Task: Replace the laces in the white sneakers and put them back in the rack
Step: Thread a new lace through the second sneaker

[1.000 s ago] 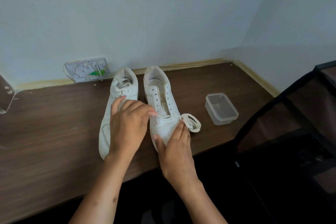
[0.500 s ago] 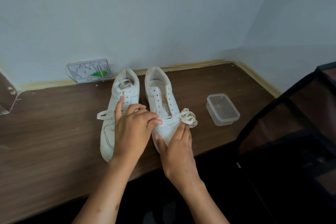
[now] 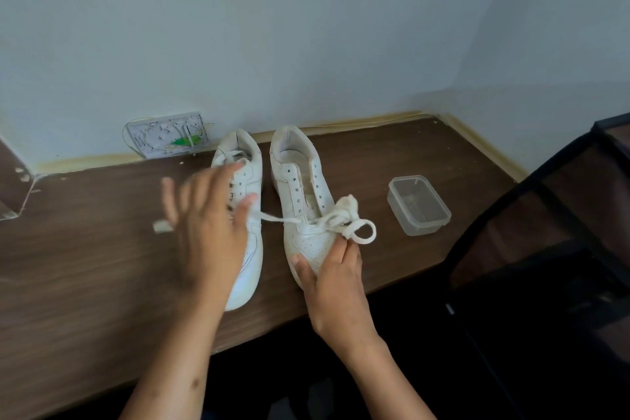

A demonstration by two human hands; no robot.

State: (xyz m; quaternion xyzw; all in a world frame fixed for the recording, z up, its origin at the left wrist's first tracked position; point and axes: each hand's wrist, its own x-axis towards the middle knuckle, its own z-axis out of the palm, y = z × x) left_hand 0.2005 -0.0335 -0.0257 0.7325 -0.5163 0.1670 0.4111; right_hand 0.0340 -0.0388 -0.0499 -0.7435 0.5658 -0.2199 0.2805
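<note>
The right hand point(image 3: 335, 278) gripped the toe of the right sneaker point(image 3: 303, 204), beside the bunched lace point(image 3: 344, 223); the left hand point(image 3: 211, 225), blurred with fingers spread, hovered over the left sneaker point(image 3: 250, 249) on the bench point(image 3: 85, 266).

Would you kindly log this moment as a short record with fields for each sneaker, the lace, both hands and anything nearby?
surface: brown wood-grain table
left white sneaker: still laced, partly under the left hand
right white sneaker: eyelets mostly empty
loose white lace: bunched at the right sneaker's toe end, one strand running toward the left hand
left hand: blurred, fingers spread, grip unclear
right hand: holds the right sneaker's toe
nearby: clear plastic container, right of the sneakers
</note>
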